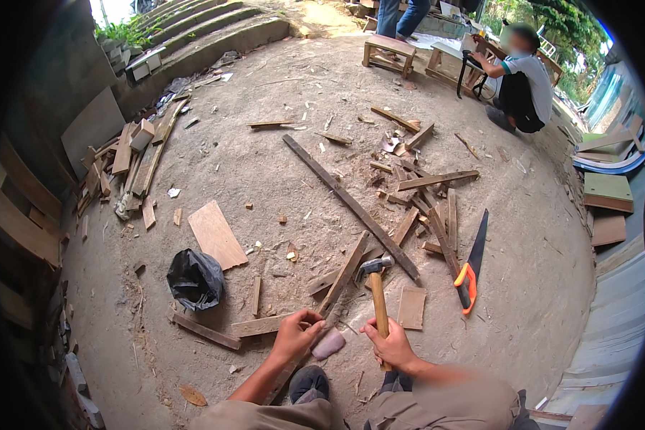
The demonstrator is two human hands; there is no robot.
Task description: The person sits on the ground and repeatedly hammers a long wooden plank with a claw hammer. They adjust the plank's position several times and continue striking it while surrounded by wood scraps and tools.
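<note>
My right hand [393, 347] is wrapped round the wooden handle of a claw hammer [379, 301]. The hammer's metal head points up and away from me. Pinched together, the fingers of my left hand [299, 335] are over a long wooden strip [345, 274] that slants back between my feet. Whatever those fingertips hold, if anything, is too small to make out. Between my hands a purplish stone [328, 344] lies on the ground. A handsaw with an orange handle [467, 283] rests to the right, beside a pile of wood strips [444, 240].
A black plastic bag [195, 279] stands at left near a plywood sheet [217, 235]. One long dark batten [351, 204] crosses the middle. Scrap wood [125, 161] lines the left wall. At far right a person [523, 79] crouches by a low bench [389, 54]; another person's legs show behind it.
</note>
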